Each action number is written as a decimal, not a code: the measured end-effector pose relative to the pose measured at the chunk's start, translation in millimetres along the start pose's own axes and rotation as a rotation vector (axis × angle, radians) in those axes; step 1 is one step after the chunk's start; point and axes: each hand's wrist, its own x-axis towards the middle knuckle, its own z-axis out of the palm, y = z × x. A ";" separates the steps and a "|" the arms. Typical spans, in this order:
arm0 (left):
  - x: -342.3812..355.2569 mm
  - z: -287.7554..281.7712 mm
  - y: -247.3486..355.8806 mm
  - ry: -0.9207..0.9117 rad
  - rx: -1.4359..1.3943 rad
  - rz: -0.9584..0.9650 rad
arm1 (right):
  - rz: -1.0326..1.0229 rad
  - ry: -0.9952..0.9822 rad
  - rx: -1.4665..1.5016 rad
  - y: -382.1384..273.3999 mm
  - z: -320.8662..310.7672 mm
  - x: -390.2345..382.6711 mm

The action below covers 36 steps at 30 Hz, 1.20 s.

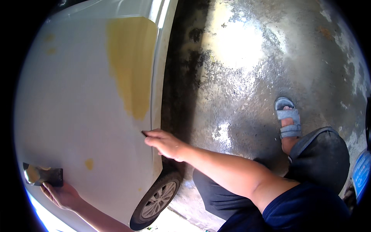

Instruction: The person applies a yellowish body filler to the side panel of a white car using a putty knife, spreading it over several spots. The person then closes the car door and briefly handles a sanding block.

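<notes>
A white car side panel [89, 96] fills the left half, with a broad patch of yellowish filler [131, 58] along its upper right part. Near the panel's right edge, below that patch, my right hand [164, 144] is closed on a thin dark flat piece, probably a spreader [144, 133]; most of it is hidden by the fingers. Far to the lower left, my left hand [62, 194] grips the lower edge of a small dark board [57, 177]. Yellowish paste [34, 174] lies on the board's left part.
Smaller yellowish filler spots [89, 164] dot the panel. A car wheel [158, 199] sits just below my right hand. To the right stretches a shiny, stained concrete floor [243, 96], where my sandalled foot [288, 116] stands. A blue round-edged object [361, 174] is at the far right.
</notes>
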 end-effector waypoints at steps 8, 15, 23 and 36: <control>-122.8 118.5 71.5 -0.184 -0.457 -0.576 | -0.767 -0.186 -0.105 -99.6 18.2 -34.3; -113.3 144.2 91.8 -0.260 -0.562 -0.550 | -0.925 -0.067 -0.753 -79.2 -13.4 -14.4; 27.7 61.8 54.8 0.004 -0.296 -0.166 | -0.641 0.548 -0.443 -107.3 -114.6 66.2; 49.3 51.0 36.1 -0.231 0.741 0.503 | -0.805 0.647 -0.644 -144.8 -141.9 118.6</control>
